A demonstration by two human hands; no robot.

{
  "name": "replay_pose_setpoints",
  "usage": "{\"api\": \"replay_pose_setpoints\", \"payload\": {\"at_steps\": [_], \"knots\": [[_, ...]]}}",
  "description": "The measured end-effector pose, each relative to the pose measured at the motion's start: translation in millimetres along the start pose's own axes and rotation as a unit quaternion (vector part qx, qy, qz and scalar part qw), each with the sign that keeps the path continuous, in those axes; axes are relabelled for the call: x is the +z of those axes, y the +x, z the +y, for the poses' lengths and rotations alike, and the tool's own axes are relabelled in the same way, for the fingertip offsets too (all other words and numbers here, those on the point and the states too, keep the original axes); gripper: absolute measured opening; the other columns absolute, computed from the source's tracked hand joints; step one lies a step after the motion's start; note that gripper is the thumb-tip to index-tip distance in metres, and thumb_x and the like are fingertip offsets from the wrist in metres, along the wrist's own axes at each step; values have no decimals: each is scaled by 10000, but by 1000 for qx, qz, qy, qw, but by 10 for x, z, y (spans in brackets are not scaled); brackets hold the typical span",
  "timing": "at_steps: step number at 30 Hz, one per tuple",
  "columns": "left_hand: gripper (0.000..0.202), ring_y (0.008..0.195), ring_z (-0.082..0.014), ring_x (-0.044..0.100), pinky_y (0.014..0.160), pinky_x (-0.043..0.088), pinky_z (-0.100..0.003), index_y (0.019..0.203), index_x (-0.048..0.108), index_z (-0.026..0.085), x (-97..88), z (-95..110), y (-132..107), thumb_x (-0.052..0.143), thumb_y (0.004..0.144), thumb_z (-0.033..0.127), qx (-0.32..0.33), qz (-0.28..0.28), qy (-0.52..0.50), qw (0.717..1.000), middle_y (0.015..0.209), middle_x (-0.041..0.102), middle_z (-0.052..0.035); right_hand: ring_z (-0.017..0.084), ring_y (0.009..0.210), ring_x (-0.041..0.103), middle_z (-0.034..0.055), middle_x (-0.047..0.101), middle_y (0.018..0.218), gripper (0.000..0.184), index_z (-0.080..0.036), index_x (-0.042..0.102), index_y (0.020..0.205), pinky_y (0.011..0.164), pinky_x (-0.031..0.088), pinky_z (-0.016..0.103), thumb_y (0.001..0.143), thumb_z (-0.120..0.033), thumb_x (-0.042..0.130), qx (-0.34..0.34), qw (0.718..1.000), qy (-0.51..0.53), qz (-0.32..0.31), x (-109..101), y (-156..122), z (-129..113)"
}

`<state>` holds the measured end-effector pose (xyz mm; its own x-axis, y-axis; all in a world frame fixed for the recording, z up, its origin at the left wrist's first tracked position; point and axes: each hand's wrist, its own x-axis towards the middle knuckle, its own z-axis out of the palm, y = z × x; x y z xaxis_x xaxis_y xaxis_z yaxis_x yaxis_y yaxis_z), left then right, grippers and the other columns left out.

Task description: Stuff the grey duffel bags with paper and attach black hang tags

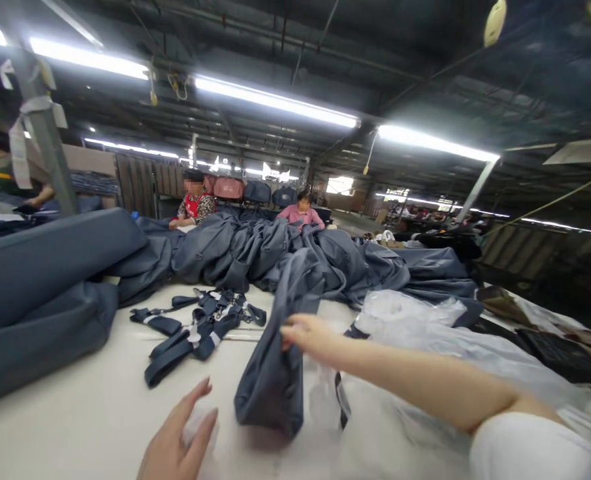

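My right hand (309, 335) is closed on the edge of a dark blue-grey fabric bag (274, 380), whose near end hangs over the white table. The bag stretches back toward a large heap of the same fabric (225, 250). Lower down, my left hand (179, 433) is held above the table with thumb and fingers apart, and nothing solid shows in it. Beyond it lies a bunch of navy webbing straps (195, 333) with metal clips and white tags. A clear plastic bag (410, 313) rests to the right of my right hand.
Thick folded blue-grey fabric (45, 280) fills the left side of the white table (75, 413). Behind the heap sit two people, one in a pink shirt (302, 215). Another person is at the far left beside a metal post (50, 147). Dark and brown items lie at the right.
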<state>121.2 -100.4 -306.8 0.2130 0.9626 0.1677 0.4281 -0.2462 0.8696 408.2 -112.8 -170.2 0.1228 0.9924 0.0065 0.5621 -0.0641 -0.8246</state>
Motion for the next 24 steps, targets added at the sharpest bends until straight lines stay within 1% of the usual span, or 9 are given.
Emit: {"api": "replay_pose_setpoints", "payload": {"at_steps": [2,3,5,7,10,13,15,20,24], "knots": [[725,1232,-316,540,1035,440,-440,1331,505,205,87,269,177,593,741,617,14,-29,36,999,1338,583,-105,111,540,566,7,712,688,205,-186,727,902,524,430,196,787,-332,641,-3,972,9,-237,451,-358,82],[736,1203,-328,560,1023,440,-436,1296,529,174,132,377,258,613,726,633,6,-31,54,998,1294,610,-136,106,539,566,-3,708,682,224,-199,733,941,526,425,187,776,-331,657,-14,948,-11,-316,579,-501,115],[634,1125,-342,603,951,466,-425,1168,610,169,206,506,384,566,765,657,-14,-25,85,996,1168,674,-152,101,559,575,-17,701,679,224,-217,746,940,543,417,175,748,-321,694,-62,923,-79,-370,662,-695,158],[525,1019,-344,644,848,488,-399,963,671,177,227,526,450,466,833,643,-16,-3,107,994,993,717,-152,102,580,590,-24,697,670,171,-226,755,897,557,414,170,757,-295,686,-100,922,-125,-352,592,-781,177],[471,816,-300,667,705,473,-342,715,631,199,105,493,458,424,861,596,31,37,114,992,766,702,-120,118,638,631,-16,718,706,161,-232,758,901,595,437,179,793,-279,647,-105,932,-129,-322,418,-787,167],[454,619,-225,594,589,414,-297,597,544,217,-210,544,397,475,828,602,74,73,125,987,606,623,-50,150,741,665,12,747,842,185,-231,757,932,688,469,215,816,-280,622,-147,946,-136,-254,333,-734,110],[481,526,-184,509,532,365,-284,536,479,220,-488,607,337,495,813,612,67,92,146,983,517,534,-13,169,802,675,23,749,906,194,-229,754,945,744,477,239,834,-272,600,-189,949,-133,-215,338,-689,43],[479,535,-167,461,513,375,-262,577,503,211,-1070,567,111,543,781,643,20,64,131,989,501,489,15,176,786,671,18,739,875,191,-232,744,923,734,478,259,872,-272,564,-288,942,-96,-146,472,-591,-198],[461,620,-196,540,600,450,-270,667,590,184,-1207,403,-181,573,771,633,-15,4,104,995,612,602,-15,182,802,655,30,716,882,149,-229,716,914,745,473,274,861,-303,597,-347,929,-102,-81,556,-439,-340]]}}
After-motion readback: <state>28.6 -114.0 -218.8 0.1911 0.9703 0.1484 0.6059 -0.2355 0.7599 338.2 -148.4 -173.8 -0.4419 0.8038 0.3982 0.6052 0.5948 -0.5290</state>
